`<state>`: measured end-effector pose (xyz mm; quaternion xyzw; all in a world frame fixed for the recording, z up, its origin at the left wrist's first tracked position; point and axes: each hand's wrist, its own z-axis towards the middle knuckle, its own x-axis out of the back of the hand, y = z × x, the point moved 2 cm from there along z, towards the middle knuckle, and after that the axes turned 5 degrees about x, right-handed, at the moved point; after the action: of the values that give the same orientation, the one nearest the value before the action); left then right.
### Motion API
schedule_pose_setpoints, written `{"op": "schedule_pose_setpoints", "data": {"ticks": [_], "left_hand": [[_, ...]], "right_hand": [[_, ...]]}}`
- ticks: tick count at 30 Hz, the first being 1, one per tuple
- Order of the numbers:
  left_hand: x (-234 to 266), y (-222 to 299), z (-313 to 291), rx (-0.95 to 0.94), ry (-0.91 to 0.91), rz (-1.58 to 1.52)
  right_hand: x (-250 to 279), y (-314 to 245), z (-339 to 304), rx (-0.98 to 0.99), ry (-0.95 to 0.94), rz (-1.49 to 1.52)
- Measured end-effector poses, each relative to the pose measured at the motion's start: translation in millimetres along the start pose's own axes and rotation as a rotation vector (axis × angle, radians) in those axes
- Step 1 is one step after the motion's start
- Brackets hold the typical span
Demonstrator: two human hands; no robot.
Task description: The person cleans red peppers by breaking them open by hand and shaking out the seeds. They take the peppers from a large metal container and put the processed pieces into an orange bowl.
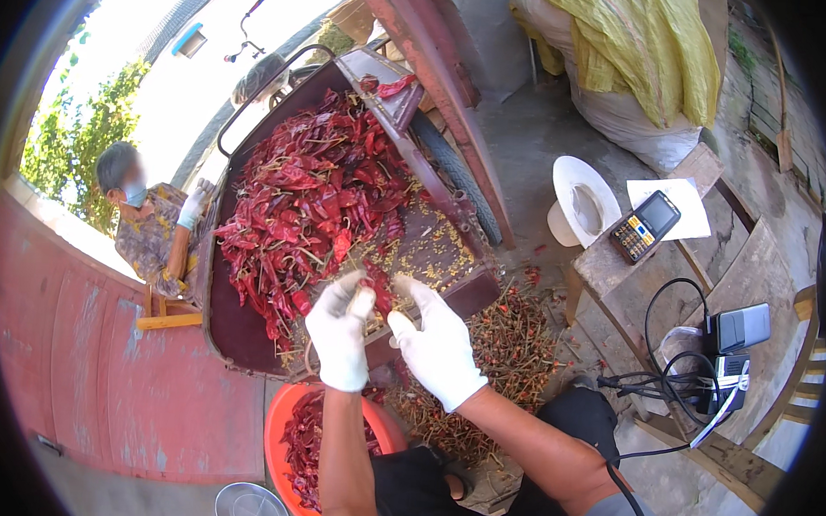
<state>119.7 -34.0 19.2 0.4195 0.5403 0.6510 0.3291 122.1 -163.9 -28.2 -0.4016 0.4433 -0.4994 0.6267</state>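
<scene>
Both my hands wear white work gloves and are raised over the near edge of a metal cart bed point(458, 282). A heap of dried red chilies point(306, 191) with pale stems fills much of the bed. My left hand point(339, 333) has its fingers bent and pressed together at a dried red chili point(378, 289), which shows between the two hands. Close by on the right, my right hand point(437, 350) brings thumb and fingers together. Whatever lies between its fingertips is too small to make out.
Below the cart stands an orange-red tub point(280, 426) of chilies, beside a pile of stems point(481, 388) on the ground. A person point(155, 213) sits beyond the cart's left side. At right, a wooden bench point(604, 265) bears a handheld keypad device point(646, 227) and cabled boxes point(738, 328).
</scene>
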Motion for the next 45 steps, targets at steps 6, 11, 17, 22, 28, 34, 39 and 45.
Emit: {"op": "schedule_pose_setpoints", "data": {"ticks": [6, 11, 17, 22, 28, 34, 39, 45], "left_hand": [[21, -13, -56, 0.016, 0.075, -0.158], [39, -17, -62, -0.128, 0.014, 0.117], [56, -13, -73, -0.403, 0.053, 0.395], [58, -10, -75, -0.499, 0.044, 0.413], [50, -18, -75, -0.064, 0.008, -0.107], [49, -40, -59, 0.138, -0.182, -0.644], [54, -59, -29, 0.3, -0.034, -0.873], [44, -68, 17, 0.208, 0.131, 0.21]], "right_hand": [[-12, -8, -12, -0.312, -0.373, 0.305], [-4, -21, -19, -0.291, -0.501, 0.204], [-13, -9, -25, 0.045, -0.58, -0.182], [-14, -16, -30, 0.037, -0.658, -0.257], [-16, -17, -33, 0.184, -0.614, -0.335], [-12, -30, -30, 0.292, -0.641, -0.34], [-13, -37, -35, 0.051, -0.782, -0.05], [-13, -35, -30, -0.087, -0.753, -0.007]]}}
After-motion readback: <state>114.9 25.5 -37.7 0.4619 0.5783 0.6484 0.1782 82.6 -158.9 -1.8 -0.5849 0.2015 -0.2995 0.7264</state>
